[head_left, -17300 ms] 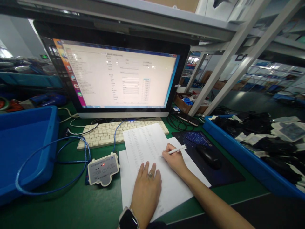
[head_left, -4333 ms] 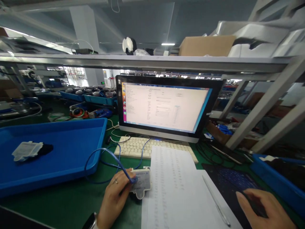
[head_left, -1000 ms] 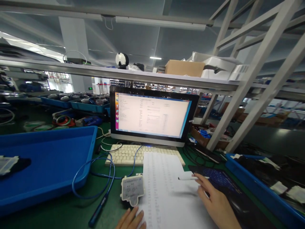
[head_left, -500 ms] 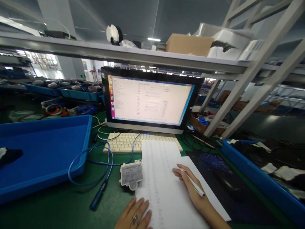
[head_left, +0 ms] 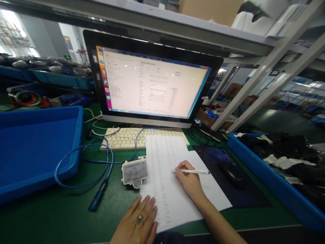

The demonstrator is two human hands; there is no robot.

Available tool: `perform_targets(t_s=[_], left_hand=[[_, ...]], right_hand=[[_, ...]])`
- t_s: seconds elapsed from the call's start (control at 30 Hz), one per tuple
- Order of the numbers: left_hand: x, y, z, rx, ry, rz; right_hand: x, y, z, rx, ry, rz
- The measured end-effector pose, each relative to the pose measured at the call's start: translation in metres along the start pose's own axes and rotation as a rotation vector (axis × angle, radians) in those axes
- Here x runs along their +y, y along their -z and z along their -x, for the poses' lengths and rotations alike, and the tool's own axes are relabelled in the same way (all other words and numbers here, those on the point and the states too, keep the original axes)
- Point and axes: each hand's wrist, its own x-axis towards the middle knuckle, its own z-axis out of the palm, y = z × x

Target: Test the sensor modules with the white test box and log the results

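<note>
Printed paper sheets point(head_left: 165, 189) lie overlapping on the green table, their far edge resting over the keyboard's front. My left hand point(head_left: 139, 220), with a ring on one finger, lies flat with fingers stretched on the lower left edge of the top sheet. In my right hand point(head_left: 190, 179) a white pen point(head_left: 198, 171) is pinched, its tip at the sheet's middle. Left of the paper sits a small grey-and-white plastic module point(head_left: 135, 173). A blue cable point(head_left: 111, 159) loops beside it, ending in a dark blue plug-like handle point(head_left: 98, 196).
Behind the paper stand a white keyboard point(head_left: 122, 139) and a lit monitor point(head_left: 152, 84). A blue tray point(head_left: 78, 142) is at the left. On the right are a mouse point(head_left: 231, 174), a mouse pad point(head_left: 254, 200) and a blue bin point(head_left: 254, 159) holding dark items. A shelf point(head_left: 177, 25) crosses above.
The view has tipped downward. My right hand has turned and closed its fingers more tightly round the pen, bringing the tip to the paper. My left hand still lies on the sheet's edge.
</note>
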Motion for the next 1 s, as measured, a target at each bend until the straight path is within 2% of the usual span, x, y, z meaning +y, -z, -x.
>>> perform_targets(t_s=[0.17, 0.53, 1.0], left_hand=[[0.004, 0.004, -0.001, -0.026, 0.050, 0.037], [0.006, 0.010, -0.006, -0.022, 0.089, 0.049], [0.007, 0.010, -0.006, -0.027, 0.100, 0.093]], right_hand=[[0.003, 0.002, 0.002, 0.068, 0.041, 0.121], [0.006, 0.001, 0.003, 0.011, 0.024, 0.169], [0.002, 0.000, 0.003, 0.044, 0.032, 0.192]])
